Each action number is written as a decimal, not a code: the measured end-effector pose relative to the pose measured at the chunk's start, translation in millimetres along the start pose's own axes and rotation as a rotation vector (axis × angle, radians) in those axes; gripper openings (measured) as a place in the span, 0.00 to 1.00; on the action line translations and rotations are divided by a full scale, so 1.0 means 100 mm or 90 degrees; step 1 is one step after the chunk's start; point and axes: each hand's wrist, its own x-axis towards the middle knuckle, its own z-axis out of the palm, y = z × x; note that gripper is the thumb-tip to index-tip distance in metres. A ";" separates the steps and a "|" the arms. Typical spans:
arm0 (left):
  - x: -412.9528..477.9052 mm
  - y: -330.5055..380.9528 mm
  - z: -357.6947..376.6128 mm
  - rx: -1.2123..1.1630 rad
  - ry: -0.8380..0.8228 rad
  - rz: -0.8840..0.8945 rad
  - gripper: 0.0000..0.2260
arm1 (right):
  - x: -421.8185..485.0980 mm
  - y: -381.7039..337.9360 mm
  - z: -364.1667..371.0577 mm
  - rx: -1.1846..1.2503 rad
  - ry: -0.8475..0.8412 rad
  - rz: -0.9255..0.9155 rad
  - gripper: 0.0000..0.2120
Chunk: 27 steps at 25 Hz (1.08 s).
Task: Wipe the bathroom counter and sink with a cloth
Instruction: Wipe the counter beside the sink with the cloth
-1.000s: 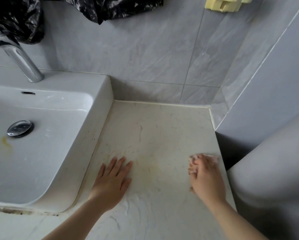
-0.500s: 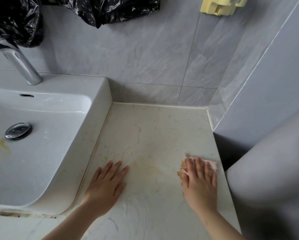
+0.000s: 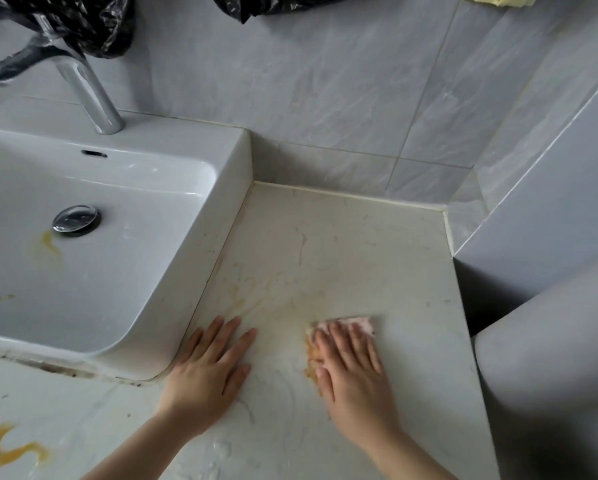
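Note:
A pale stone counter [image 3: 342, 244] runs to the right of a white sink [image 3: 124, 258]. My right hand [image 3: 354, 368] presses flat on a small pink cloth [image 3: 356, 323], whose far edge shows beyond my fingertips. Yellow-orange grime gathers at the cloth's left edge [image 3: 313, 367], and a faint yellow smear [image 3: 266, 299] spreads over the counter toward the sink. Flat on the counter beside the sink's front right corner lies my left hand [image 3: 209, 365], fingers spread. Inside the basin, a yellow stain [image 3: 50, 245] sits below the metal drain plug [image 3: 76, 218].
A chrome tap [image 3: 89, 95] stands behind the sink. Black plastic bags [image 3: 69, 22] hang on the grey tiled wall above it. Another yellow spill [image 3: 6, 448] lies on the counter at the front left. A grey rounded surface [image 3: 550, 375] borders the counter's right edge.
My right hand has slid the cloth leftward from the counter's right edge toward the middle, pushing yellow grime ahead of it. My left hand stayed in place. The view shifted right.

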 end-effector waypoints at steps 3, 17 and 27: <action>-0.04 -0.06 -0.04 0.005 -0.004 -0.004 0.25 | 0.12 0.32 -0.09 -0.029 -0.019 -0.033 0.28; -0.11 -0.12 0.01 0.009 0.021 0.002 0.27 | 0.98 0.25 0.19 -0.069 -0.066 0.097 0.24; -0.12 -0.09 0.03 -0.068 0.138 0.009 0.26 | 1.22 0.06 0.20 0.002 -0.146 -0.054 0.25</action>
